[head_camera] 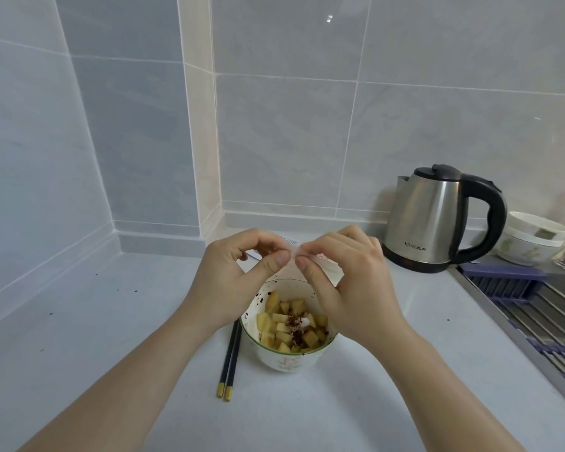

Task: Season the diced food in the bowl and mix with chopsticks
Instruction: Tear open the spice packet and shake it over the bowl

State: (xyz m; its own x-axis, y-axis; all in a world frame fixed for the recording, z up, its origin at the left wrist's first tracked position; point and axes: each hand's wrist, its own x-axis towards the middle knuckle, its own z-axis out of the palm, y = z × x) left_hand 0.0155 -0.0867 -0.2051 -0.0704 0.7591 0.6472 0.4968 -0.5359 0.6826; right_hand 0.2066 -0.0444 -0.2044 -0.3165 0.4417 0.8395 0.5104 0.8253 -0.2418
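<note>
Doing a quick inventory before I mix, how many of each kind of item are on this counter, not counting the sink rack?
Bowls: 2, the food bowl and the white bowl
Chopsticks: 2
Kettle: 1
Seasoning packet, pinched by left hand and right hand: 1
Total: 6

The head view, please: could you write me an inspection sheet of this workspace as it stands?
Surface: pale counter with a few dark specks.
Job's things: bowl of diced food topped with red flakes and white grains; chopsticks lie beside the bowl, untouched.
Clutter: steel kettle at the back; stacked white bowls at right.
Hands: left hand and right hand both pinch a thin clear packet above the bowl.
Cables: nothing seen.
Surroundings: grey tiled walls; sink rack at right.
</note>
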